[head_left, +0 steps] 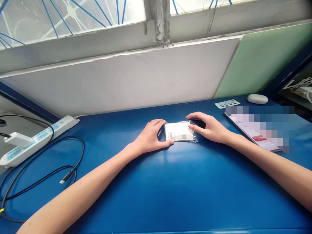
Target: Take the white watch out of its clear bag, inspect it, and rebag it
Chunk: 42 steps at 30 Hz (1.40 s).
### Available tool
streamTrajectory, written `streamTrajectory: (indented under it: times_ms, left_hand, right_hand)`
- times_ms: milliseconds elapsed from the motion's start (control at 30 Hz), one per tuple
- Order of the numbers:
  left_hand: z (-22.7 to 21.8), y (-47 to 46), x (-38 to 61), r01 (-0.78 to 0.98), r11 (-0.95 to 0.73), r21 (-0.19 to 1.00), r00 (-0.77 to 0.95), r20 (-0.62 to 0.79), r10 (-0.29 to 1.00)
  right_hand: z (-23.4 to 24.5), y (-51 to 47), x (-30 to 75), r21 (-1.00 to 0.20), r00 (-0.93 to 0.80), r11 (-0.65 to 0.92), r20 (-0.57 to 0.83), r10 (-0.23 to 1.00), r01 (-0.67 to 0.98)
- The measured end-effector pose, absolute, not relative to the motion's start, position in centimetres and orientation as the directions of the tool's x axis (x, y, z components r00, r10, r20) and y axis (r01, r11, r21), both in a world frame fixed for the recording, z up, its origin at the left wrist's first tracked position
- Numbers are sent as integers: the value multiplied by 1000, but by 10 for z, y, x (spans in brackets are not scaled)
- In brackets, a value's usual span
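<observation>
A small clear plastic packet (pixel 179 132) with a white printed label and a dark object inside lies on the blue table (pixel 175 188), far middle. My left hand (pixel 151 136) grips its left end, thumb under the near edge and fingers curled over the far edge. My right hand (pixel 207 127) holds the right end, fingers curved over the dark part of the packet. Both forearms stretch out across the table.
A white power strip (pixel 36 139) with a white plug lies at the left edge, with a black USB cable (pixel 65 177) looped beside it. A phone (pixel 253 131) with a lit screen, a small white label (pixel 227 103) and a white earbud case (pixel 257 98) lie at the right.
</observation>
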<state>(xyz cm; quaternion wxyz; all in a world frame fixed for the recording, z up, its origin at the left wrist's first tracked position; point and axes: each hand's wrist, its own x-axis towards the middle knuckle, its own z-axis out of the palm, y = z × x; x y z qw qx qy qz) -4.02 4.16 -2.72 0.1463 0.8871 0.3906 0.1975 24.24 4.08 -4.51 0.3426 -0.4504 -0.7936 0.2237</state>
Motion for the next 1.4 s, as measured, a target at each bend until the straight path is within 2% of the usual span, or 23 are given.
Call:
streamTrajectory:
  times_ms: [133,367,1067,1400]
  left_hand:
    - [-30,41,-40,652,-647,396,602,249,759]
    - [-33,42,-40,637,-687,350,628,282,726]
    - [-28,40,-39,673,-675,302,643,211,736]
    - [-30,39,-40,662,-693,286,649,243,721]
  right_hand:
    - [-46,38,246,-490,-486,594,342,804,638]
    - [-48,34,246,-354,-582,648,286,761,674]
    - [-43,33,248,-345,-602,669,291,743,658]
    - [-45,34,247,-349,-597,659,281,751,666]
